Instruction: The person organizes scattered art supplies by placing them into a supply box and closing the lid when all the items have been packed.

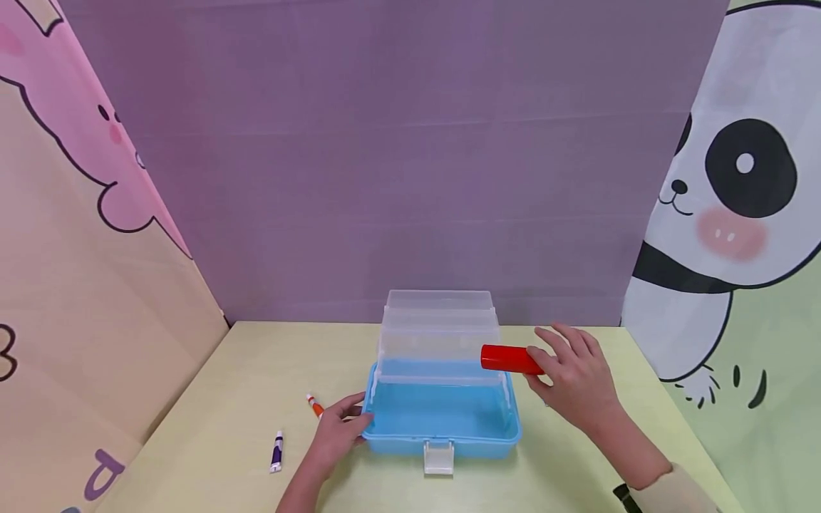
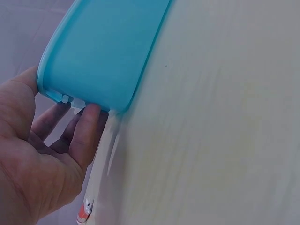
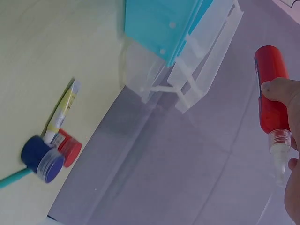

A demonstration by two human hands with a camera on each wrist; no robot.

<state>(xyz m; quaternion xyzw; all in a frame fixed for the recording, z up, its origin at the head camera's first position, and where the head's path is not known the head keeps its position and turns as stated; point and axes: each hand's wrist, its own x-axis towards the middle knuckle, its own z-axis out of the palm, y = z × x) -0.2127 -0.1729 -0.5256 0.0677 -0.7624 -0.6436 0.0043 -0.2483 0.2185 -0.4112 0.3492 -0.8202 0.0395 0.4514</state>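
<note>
A blue plastic storage box (image 1: 442,413) stands on the table with its clear lid (image 1: 440,324) raised at the back. My left hand (image 1: 340,431) grips the box's left end, thumb at the rim and fingers against the side. In the left wrist view, that hand (image 2: 51,145) spans the blue end wall. Above the box's right side, my right hand (image 1: 577,381) holds a red squeeze bottle (image 1: 509,358) tilted nearly level. The right wrist view shows the bottle's clear nozzle (image 3: 280,159); the thumb presses its side, and the other fingers are mostly hidden.
Left of the box lie an orange paint tube (image 1: 314,405) and a purple-and-white tube (image 1: 277,452). The right wrist view shows a yellow-and-white tube (image 3: 62,110), a blue jar (image 3: 41,158), a red jar (image 3: 69,149) and a teal stick (image 3: 14,178). A purple cloth (image 1: 410,164) hangs behind the table.
</note>
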